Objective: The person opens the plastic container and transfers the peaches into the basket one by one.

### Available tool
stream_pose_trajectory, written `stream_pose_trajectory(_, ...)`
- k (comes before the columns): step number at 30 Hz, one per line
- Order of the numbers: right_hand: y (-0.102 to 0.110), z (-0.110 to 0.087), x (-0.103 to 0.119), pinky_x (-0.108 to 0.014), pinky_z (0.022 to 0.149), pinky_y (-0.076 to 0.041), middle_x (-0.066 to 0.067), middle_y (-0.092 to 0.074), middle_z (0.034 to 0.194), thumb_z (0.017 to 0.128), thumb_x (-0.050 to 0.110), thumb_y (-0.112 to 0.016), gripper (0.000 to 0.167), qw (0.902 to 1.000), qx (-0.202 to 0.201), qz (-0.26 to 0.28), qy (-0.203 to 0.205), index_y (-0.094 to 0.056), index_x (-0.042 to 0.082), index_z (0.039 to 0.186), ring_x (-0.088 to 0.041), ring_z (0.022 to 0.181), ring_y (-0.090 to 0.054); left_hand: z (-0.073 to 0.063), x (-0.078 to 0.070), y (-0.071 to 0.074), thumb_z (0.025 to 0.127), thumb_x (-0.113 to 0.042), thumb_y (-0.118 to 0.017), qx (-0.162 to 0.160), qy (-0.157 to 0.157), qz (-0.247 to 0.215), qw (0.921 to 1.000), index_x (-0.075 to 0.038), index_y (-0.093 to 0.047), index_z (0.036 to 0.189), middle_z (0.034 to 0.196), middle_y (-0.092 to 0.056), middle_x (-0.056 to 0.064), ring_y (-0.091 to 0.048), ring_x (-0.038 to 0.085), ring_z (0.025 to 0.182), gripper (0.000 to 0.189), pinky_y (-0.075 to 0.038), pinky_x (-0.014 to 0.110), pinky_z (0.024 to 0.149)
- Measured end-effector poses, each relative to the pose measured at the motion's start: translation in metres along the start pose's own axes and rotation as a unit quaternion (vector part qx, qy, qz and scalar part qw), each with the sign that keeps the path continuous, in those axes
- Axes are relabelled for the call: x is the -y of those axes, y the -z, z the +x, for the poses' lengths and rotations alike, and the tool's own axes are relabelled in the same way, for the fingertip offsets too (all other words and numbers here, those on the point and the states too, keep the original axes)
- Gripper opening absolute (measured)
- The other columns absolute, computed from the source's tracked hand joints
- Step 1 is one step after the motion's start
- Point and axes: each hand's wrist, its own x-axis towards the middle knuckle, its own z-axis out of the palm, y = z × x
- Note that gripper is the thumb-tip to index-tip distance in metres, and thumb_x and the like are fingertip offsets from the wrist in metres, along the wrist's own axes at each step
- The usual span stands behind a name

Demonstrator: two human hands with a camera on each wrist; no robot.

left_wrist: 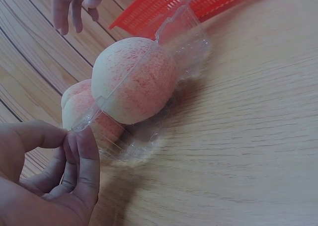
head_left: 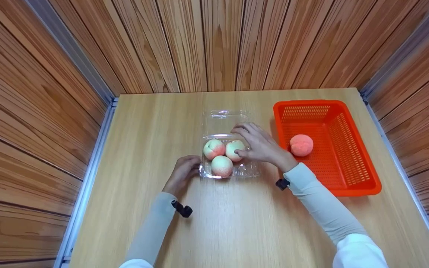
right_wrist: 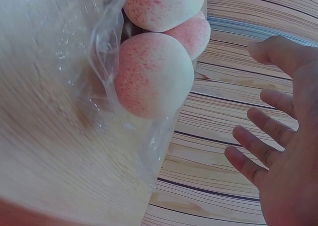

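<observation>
A clear plastic clamshell box (head_left: 250,170) lies on the table with its lid (head_left: 223,121) folded back toward the far wall. Three peaches sit in it: one at the back left (head_left: 213,149), one at the back right (head_left: 233,149) and one in front (head_left: 222,166). My left hand (left_wrist: 54,171) pinches the box's rim (left_wrist: 89,115) at its left side between thumb and fingers. Over the right part of the box, my right hand (head_left: 257,143) hovers with fingers spread, holding nothing. In the right wrist view a gap shows between that hand (right_wrist: 283,136) and the peaches (right_wrist: 154,76).
An orange-red plastic basket (head_left: 359,149) with slotted walls stands to the right of the box. Inside it, by the left wall, lies one pinker peach (head_left: 301,145). Wood-panelled walls (head_left: 222,44) enclose the wooden table (head_left: 222,230) at the back and sides.
</observation>
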Motion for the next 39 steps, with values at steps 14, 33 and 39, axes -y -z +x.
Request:
stream_pose_trajectory(14, -0.020, -0.001, -0.002, -0.055, 0.119, -0.044, -0.009, -0.054, 0.151, 0.091, 0.032, -0.084, 0.064, 0.9999, -0.012, 0.007, 0.007, -0.059, 0.014, 0.146, -0.032, 0.140, -0.049, 0.000, 0.002, -0.001, 0.100, -0.005, -0.061, 0.000, 0.000, -0.002, 1.0000, 0.014, -0.066, 0.123, 0.099, -0.071, 0.014, -0.069, 0.019, 0.087, 0.030, -0.060, 0.027, 0.075)
stream_pose_trajectory(33, -0.034, -0.003, -0.005, -0.056, 0.119, -0.042, -0.008, -0.053, 0.151, 0.089, 0.024, -0.086, 0.061, 0.9995, 0.001, 0.032, -0.008, -0.062, 0.014, 0.144, -0.032, 0.139, -0.047, -0.001, -0.002, 0.001, 0.101, -0.009, -0.062, 0.005, 0.019, 0.011, 0.9997, 0.009, -0.068, 0.123, 0.104, -0.072, 0.015, -0.070, 0.021, 0.090, 0.029, -0.062, 0.029, 0.078)
stream_pose_trajectory(39, -0.036, -0.002, -0.006, -0.055, 0.121, -0.040, -0.009, -0.050, 0.154, 0.090, 0.025, -0.085, 0.063, 0.9996, 0.009, 0.025, -0.012, -0.059, 0.016, 0.147, -0.033, 0.142, -0.045, 0.000, -0.001, 0.001, 0.101, -0.008, -0.061, 0.005, 0.014, 0.007, 0.9999, 0.011, -0.067, 0.123, 0.103, -0.072, 0.016, -0.069, 0.017, 0.086, 0.029, -0.060, 0.025, 0.074)
